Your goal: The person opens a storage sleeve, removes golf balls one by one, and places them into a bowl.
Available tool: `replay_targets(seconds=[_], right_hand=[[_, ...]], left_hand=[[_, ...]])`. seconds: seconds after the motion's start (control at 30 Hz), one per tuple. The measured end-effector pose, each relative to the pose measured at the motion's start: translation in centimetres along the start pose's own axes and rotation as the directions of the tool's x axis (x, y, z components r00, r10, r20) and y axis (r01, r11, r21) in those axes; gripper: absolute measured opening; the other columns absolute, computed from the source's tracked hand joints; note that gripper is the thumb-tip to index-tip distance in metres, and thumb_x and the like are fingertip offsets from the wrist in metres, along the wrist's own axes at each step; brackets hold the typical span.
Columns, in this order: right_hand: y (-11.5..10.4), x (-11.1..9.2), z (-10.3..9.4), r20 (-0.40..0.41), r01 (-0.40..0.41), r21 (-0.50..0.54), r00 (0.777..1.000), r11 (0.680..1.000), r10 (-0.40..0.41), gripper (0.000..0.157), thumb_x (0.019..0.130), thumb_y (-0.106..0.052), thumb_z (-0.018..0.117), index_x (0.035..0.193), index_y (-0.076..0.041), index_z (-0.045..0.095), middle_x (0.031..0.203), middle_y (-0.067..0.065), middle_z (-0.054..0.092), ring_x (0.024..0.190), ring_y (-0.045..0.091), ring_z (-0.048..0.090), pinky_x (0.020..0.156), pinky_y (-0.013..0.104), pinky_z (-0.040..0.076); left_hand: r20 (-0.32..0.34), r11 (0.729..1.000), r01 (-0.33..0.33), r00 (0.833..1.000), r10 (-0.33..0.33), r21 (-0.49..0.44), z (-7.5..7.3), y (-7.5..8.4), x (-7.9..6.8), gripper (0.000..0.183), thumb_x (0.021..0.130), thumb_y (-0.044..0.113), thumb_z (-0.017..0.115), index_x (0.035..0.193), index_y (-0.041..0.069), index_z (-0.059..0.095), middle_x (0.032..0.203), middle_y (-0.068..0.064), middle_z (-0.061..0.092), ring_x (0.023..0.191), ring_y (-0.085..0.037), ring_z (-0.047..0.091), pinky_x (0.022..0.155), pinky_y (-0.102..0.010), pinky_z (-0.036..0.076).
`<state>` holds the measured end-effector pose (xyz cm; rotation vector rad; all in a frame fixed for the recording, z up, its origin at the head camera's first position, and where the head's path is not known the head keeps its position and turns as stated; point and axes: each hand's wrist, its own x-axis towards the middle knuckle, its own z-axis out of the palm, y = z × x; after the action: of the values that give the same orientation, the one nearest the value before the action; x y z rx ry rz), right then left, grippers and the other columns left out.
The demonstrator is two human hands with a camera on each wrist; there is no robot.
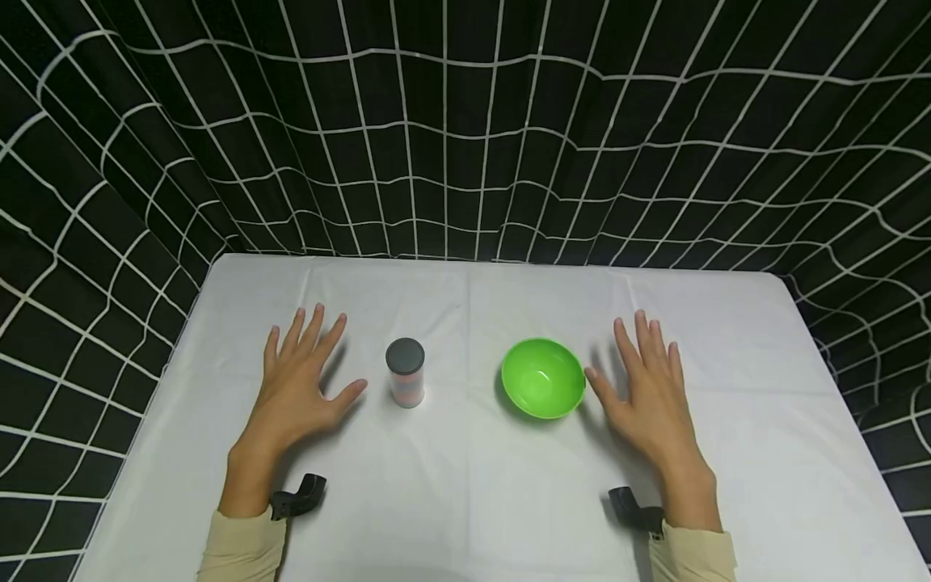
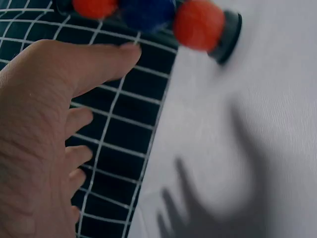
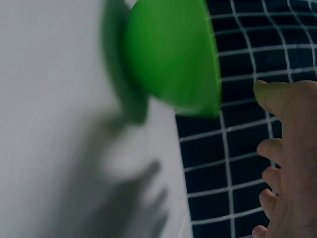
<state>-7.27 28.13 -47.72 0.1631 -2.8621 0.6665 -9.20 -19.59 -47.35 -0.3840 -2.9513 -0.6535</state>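
A clear cylinder with a dark grey lid (image 1: 405, 357) stands upright left of the table's middle. In the left wrist view, red balls (image 2: 199, 25) and a dark blue ball (image 2: 147, 14) show through its wall. My left hand (image 1: 294, 400) is spread to the left of it, thumb pointing at it with a gap between. Right of the middle sits a green bowl (image 1: 542, 378), its inside facing up with nothing in it. Just beside its right rim is the thumb of my right hand (image 1: 650, 400), fingers spread. The right wrist view shows the bowl apart from the thumb.
A white cloth (image 1: 465, 485) covers the table. Black walls with white netting (image 1: 465, 145) rise at the back and both sides. Each wrist wears a dark camera mount, the left mount (image 1: 300, 496) and the right mount (image 1: 634, 511), both jutting inward.
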Motion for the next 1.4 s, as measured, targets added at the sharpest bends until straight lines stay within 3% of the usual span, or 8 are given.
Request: replay_targets(seconds=[0.23, 0.47, 0.57, 0.7, 0.87, 0.97, 1.17, 1.4], right_hand=[[-3.3, 0.1, -0.9, -0.057, 0.103, 0.067, 0.993, 0.992, -0.1, 0.074, 0.099, -0.037, 0.071, 0.162, -0.011, 0.043, 0.176, 0.016, 0.027, 0.166, 0.038, 0.019, 0.136, 0.055, 0.01], [-6.9, 0.8, -1.0, -0.014, 0.143, 0.143, 0.99, 0.979, -0.143, 0.069, 0.096, -0.031, 0.076, 0.158, -0.011, 0.05, 0.172, 0.015, 0.036, 0.159, 0.043, 0.033, 0.127, 0.063, 0.03], [-8.6, 1.1, -1.0, 0.052, 0.129, 0.177, 0.989, 0.976, -0.14, 0.069, 0.097, -0.033, 0.075, 0.158, -0.012, 0.05, 0.172, 0.013, 0.035, 0.16, 0.041, 0.033, 0.126, 0.064, 0.031], [-11.0, 1.4, -0.6, 0.147, 0.103, 0.24, 0.979, 0.965, -0.141, 0.068, 0.099, -0.037, 0.073, 0.159, -0.017, 0.049, 0.174, 0.005, 0.034, 0.161, 0.034, 0.033, 0.127, 0.061, 0.034], [-13.2, 1.9, -0.3, 0.167, 0.105, 0.32, 0.972, 0.941, -0.165, 0.062, 0.099, -0.036, 0.074, 0.156, -0.019, 0.054, 0.168, 0.002, 0.044, 0.156, 0.029, 0.043, 0.125, 0.056, 0.04], [-14.4, 2.3, 0.0, 0.161, 0.126, 0.348, 0.968, 0.929, -0.191, 0.06, 0.099, -0.035, 0.074, 0.154, -0.019, 0.055, 0.164, 0.006, 0.05, 0.153, 0.029, 0.049, 0.123, 0.054, 0.043], [-16.7, 2.6, 1.2, 0.139, 0.185, 0.406, 0.956, 0.895, -0.26, 0.058, 0.1, -0.032, 0.074, 0.154, -0.017, 0.056, 0.159, 0.006, 0.054, 0.15, 0.027, 0.052, 0.123, 0.05, 0.045], [-17.9, 2.1, 2.6, 0.042, 0.26, 0.415, 0.952, 0.872, -0.304, 0.056, 0.098, -0.027, 0.077, 0.15, -0.014, 0.059, 0.152, 0.007, 0.06, 0.144, 0.024, 0.058, 0.119, 0.045, 0.049]], left_hand=[[0.046, 0.98, -0.06, 0.996, 0.07, -0.191, 0.6, 2.2, 0.4, 0.097, 0.085, 0.055, 0.083, 0.166, 0.028, 0.035, 0.174, -0.008, 0.034, 0.163, -0.036, 0.03, 0.132, -0.061, 0.018], [0.109, 0.933, -0.03, 0.991, 0.073, -0.36, 1.6, 4.2, 0.9, 0.101, 0.084, 0.056, 0.086, 0.167, 0.034, 0.032, 0.163, -0.004, 0.052, 0.152, -0.03, 0.049, 0.124, -0.055, 0.04], [0.159, 0.875, 0.012, 0.985, 0.075, -0.484, 2.3, 4.4, 1.3, 0.093, 0.084, 0.047, 0.089, 0.162, 0.031, 0.042, 0.156, 0.0, 0.058, 0.147, -0.028, 0.055, 0.122, -0.054, 0.044], [0.191, 0.764, 0.053, 0.977, 0.094, -0.643, 3.1, 4.0, 1.5, 0.068, 0.083, 0.031, 0.093, 0.142, 0.021, 0.061, 0.134, 0.001, 0.07, 0.132, -0.024, 0.066, 0.119, -0.047, 0.049], [0.228, 0.611, 0.088, 0.961, 0.154, -0.786, 4.1, 3.8, 2.0, 0.053, 0.087, 0.014, 0.089, 0.13, 0.015, 0.058, 0.119, -0.006, 0.067, 0.117, -0.021, 0.07, 0.107, -0.029, 0.056], [0.228, 0.558, 0.101, 0.96, 0.162, -0.823, 4.2, 3.8, 2.4, 0.056, 0.086, 0.007, 0.088, 0.13, 0.012, 0.055, 0.119, -0.008, 0.064, 0.116, -0.02, 0.069, 0.103, -0.025, 0.057], [0.212, 0.552, 0.093, 0.965, 0.156, -0.829, 4.4, 3.7, 2.5, 0.058, 0.085, 0.007, 0.088, 0.132, 0.008, 0.054, 0.123, -0.009, 0.064, 0.118, -0.017, 0.069, 0.105, -0.028, 0.058], [0.169, 0.561, 0.045, 0.971, 0.171, -0.827, 4.9, 4.1, 2.5, 0.053, 0.086, 0.007, 0.088, 0.131, 0.011, 0.06, 0.12, -0.009, 0.068, 0.111, -0.017, 0.071, 0.107, -0.032, 0.057]])
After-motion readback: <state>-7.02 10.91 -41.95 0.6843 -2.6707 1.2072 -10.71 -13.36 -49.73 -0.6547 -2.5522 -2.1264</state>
